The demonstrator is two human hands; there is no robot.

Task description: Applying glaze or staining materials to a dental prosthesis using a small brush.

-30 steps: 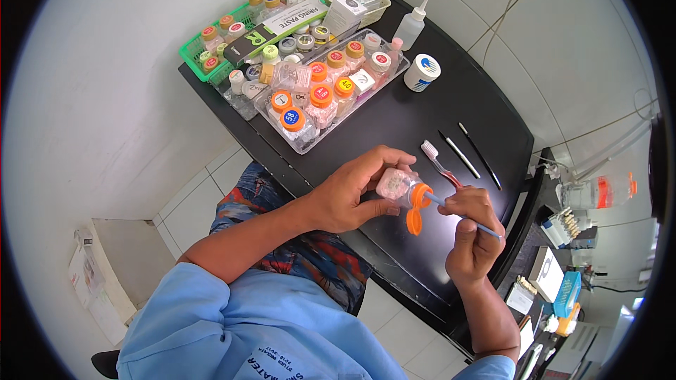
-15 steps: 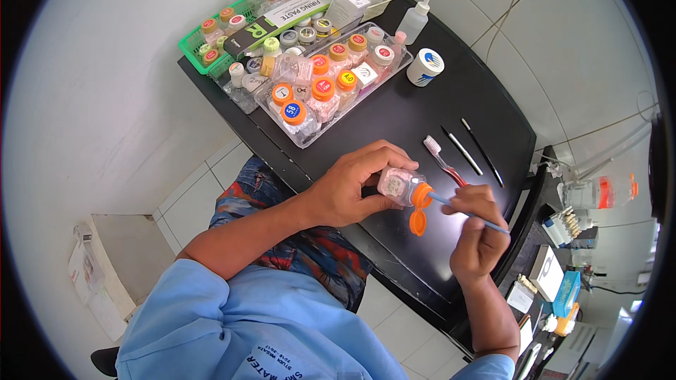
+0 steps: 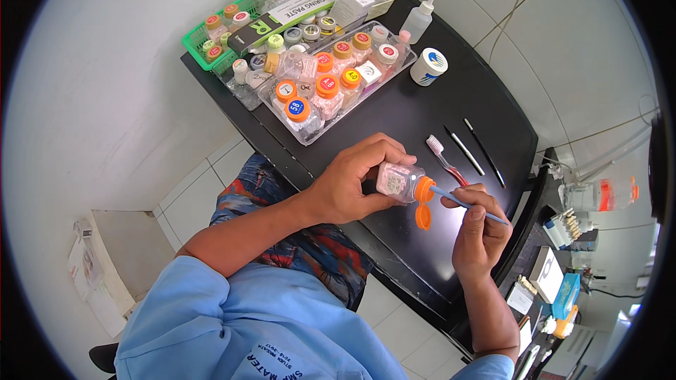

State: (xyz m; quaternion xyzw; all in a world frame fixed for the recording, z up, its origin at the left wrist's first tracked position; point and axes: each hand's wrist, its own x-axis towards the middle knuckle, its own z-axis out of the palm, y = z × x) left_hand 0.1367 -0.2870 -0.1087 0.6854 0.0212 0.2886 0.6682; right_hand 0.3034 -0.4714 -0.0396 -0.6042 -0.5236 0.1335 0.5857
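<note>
In my left hand (image 3: 355,181) is a small clear bottle (image 3: 394,181) of pale pink powder, tilted on its side with its mouth to the right. Its orange flip cap (image 3: 423,216) hangs open below the neck. The fingers of my right hand (image 3: 480,229) are closed round a thin blue stick (image 3: 459,201). The stick's left end meets the bottle's mouth; how far it reaches inside is hidden. Just beyond my right hand lies a toothbrush (image 3: 443,157) with a red handle.
Two slim pen-like tools (image 3: 465,151) lie on the black table (image 3: 394,116) past the toothbrush. A white jar (image 3: 429,67) and a squeeze bottle (image 3: 419,21) stand farther back. A clear tray (image 3: 307,139) of capped bottles and a green basket (image 3: 197,55) fill the far left.
My right hand has turned slightly, and the blue stick slants a little differently at the bottle's mouth. The bottle has shifted slightly in my left hand, its hanging cap swinging right.
</note>
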